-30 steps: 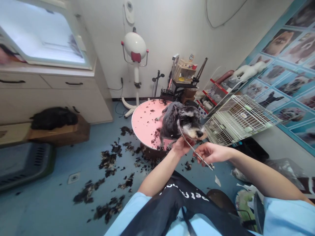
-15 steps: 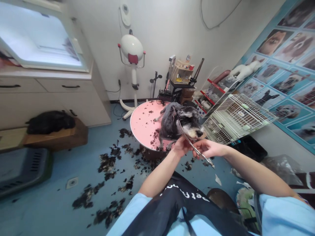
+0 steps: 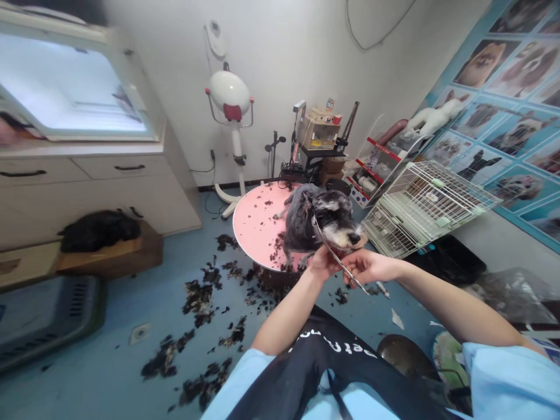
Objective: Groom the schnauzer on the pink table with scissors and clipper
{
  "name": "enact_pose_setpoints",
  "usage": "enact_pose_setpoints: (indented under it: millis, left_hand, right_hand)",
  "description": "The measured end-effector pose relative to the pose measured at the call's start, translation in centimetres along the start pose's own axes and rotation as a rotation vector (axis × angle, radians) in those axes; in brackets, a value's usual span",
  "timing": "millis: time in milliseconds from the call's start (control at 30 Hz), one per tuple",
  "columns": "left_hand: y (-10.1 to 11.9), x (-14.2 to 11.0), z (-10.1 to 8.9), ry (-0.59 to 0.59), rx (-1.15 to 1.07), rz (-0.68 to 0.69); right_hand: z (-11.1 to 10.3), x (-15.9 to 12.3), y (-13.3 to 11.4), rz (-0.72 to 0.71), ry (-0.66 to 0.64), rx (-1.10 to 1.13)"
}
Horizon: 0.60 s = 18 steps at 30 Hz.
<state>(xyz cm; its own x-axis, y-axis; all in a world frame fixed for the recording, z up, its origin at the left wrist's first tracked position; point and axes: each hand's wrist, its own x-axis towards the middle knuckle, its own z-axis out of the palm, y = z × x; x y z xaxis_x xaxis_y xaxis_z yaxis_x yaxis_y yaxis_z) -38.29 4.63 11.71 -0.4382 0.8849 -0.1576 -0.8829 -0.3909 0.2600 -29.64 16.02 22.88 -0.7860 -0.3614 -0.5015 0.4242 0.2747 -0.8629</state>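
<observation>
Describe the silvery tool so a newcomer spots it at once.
Find the round pink table, then the grey dog on its right-hand side. Below the dog's chin, the right hand holds the silvery tool. Unlike the dark hair clumps on the floor, it is long, slim, shiny and gently curved.

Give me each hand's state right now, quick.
Left hand: under the chin of the dog, fingers partly hidden; open or closed cannot be told.
Right hand: closed, holding the metal scissors.
</observation>
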Motion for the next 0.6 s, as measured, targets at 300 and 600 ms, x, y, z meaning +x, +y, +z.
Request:
enact_pose_setpoints:
  millis: [300, 600]
  left_hand:
    - [-0.1, 0.3, 0.1, -0.028, 0.002, 0.034]
    - [-0.4, 0.9, -1.4, -0.031, 0.035, 0.024]
  right_hand:
    - [-0.6, -0.1, -0.2, -0.017, 0.005, 0.058]
    - [-0.7, 0.5, -0.6, -0.024, -0.031, -0.117]
